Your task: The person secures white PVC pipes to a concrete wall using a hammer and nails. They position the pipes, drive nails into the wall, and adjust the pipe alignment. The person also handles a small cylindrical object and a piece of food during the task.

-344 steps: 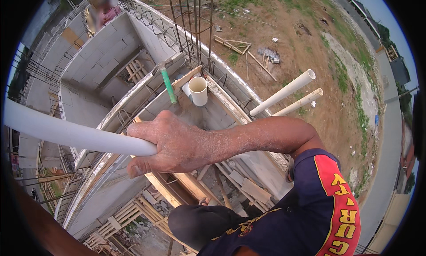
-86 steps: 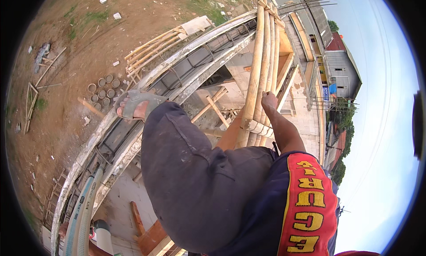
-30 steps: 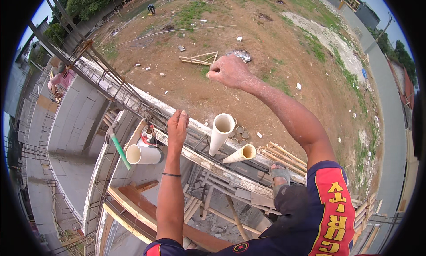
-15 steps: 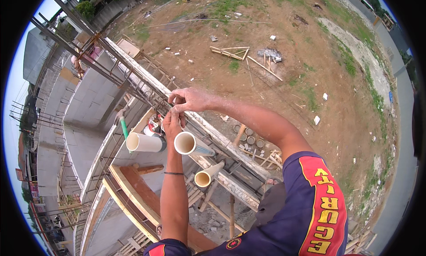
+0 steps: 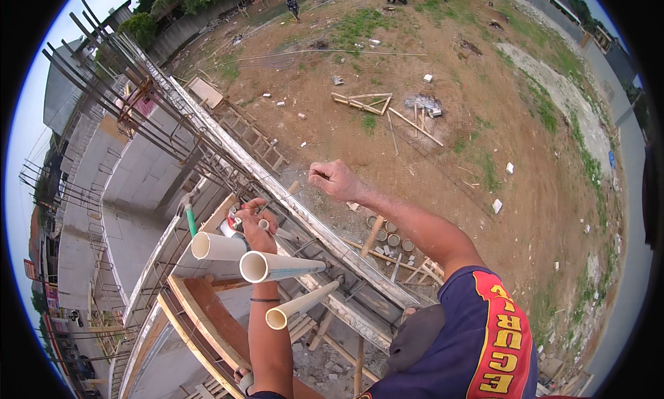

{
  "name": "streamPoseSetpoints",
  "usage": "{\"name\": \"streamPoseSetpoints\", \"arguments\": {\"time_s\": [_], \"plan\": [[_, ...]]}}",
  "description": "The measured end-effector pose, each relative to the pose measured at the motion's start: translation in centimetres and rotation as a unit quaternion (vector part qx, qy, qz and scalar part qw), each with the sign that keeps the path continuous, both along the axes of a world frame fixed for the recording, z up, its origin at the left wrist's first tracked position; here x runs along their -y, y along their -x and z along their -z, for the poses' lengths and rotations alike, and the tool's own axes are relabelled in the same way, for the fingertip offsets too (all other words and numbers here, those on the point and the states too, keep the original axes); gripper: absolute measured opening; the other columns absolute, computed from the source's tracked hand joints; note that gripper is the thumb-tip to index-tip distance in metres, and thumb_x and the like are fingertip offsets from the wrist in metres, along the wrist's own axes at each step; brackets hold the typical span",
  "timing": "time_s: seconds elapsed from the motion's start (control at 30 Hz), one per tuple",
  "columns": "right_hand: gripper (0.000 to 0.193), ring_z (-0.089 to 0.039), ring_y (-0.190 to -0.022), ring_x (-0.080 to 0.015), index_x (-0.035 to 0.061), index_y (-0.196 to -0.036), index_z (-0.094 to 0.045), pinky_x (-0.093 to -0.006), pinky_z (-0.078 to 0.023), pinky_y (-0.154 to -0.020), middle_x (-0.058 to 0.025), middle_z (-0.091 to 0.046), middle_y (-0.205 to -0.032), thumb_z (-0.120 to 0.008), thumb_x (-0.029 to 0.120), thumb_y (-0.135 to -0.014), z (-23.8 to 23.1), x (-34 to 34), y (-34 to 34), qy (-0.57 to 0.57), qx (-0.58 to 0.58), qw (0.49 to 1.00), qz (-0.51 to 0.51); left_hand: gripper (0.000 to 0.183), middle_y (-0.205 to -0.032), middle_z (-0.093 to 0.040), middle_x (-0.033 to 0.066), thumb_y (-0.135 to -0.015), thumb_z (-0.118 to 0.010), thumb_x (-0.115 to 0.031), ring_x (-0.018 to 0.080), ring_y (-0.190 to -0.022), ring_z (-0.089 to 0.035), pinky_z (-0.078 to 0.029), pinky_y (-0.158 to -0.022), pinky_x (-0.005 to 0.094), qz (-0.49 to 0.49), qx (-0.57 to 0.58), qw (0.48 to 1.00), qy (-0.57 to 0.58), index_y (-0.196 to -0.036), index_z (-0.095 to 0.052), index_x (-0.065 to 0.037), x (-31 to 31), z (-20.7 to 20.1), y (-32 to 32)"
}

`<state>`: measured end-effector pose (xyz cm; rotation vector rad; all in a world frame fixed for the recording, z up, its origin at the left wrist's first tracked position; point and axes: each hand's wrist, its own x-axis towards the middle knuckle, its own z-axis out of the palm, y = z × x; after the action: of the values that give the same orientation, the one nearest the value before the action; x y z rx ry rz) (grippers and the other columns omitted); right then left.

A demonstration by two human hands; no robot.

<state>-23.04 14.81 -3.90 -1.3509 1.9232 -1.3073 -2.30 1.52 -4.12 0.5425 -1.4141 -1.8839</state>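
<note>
My left hand (image 5: pixel 257 227) is low at left centre, behind the pipe ends, fingers loosely bent and apart. A small pale pipe end (image 5: pixel 263 225) shows against it; I cannot tell whether they touch. My right hand (image 5: pixel 337 180) is raised to the right of it, fingers curled closed; whatever they may hold is hidden. Below the left hand a white pipe (image 5: pixel 283 267) points up at me, its wide mouth in front of my wrist. A second white pipe (image 5: pixel 220 246) stands to its left, and a thinner cream pipe (image 5: pixel 304 305) leans below.
Steel rebar (image 5: pixel 149 122) rises at upper left beside a long concrete-edged beam (image 5: pixel 277 184). A curved wooden form (image 5: pixel 214 323) lies at lower left near a green pipe (image 5: pixel 190 219). Far below are dirt ground (image 5: pixel 443 171), a timber frame (image 5: pixel 363 103) and several round containers (image 5: pixel 393 240).
My hands have come apart: the right moved right and slightly down, the left down and left. The pipe mouths sit lower and further left in view.
</note>
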Motion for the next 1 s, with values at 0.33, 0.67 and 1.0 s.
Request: {"name": "streamPoseSetpoints", "arguments": {"time_s": [0.33, 0.67, 1.0], "plan": [[0.029, -0.063, -0.082, -0.0172, 0.0187, -0.069, -0.072, -0.0339, -0.038, -0.080, 0.0016, -0.067, -0.068, -0.070, 0.047, -0.072, -9.7, 2.8, 1.4, 0.021, -0.630, 0.774, -0.068, 0.059, -0.049, -0.041, 0.0019, -0.101, -0.032, -0.058, 0.0119, -0.043, -0.036, -0.030, -0.045, 0.0260, 0.025, 0.036, 0.997, -0.068, -0.103, -0.052, -0.004, 1.0, -0.6, 0.5], [0.015, -0.062, -0.080, -0.0187, 0.0175, -0.071, -0.074, -0.0395, -0.035, -0.094, -0.0004, -0.068, -0.074, -0.061, 0.022, -0.076, -2.0, 3.3, -8.4, 0.002, -0.670, 0.652, -0.356, 0.048, -0.055, -0.040, -0.0056, -0.101, -0.049, -0.040, 0.0039, -0.047, -0.033, -0.026, -0.045, 0.0209, 0.169, 0.138, 0.972, 0.083, -0.120, -0.056, 0.004, 2.0, -2.1, 0.3], [0.016, -0.063, -0.082, -0.0180, 0.0140, -0.065, -0.071, -0.0393, -0.036, -0.095, 0.0012, -0.064, -0.067, -0.061, 0.024, -0.073, -1.9, 2.3, -9.2, 0.082, -0.655, 0.639, -0.396, 0.033, -0.059, -0.047, -0.0056, -0.097, -0.058, -0.032, 0.0034, -0.052, -0.038, -0.028, -0.048, 0.0211, 0.226, 0.238, 0.939, 0.097, -0.097, -0.067, -0.001, 2.4, -3.1, 0.3]]}}
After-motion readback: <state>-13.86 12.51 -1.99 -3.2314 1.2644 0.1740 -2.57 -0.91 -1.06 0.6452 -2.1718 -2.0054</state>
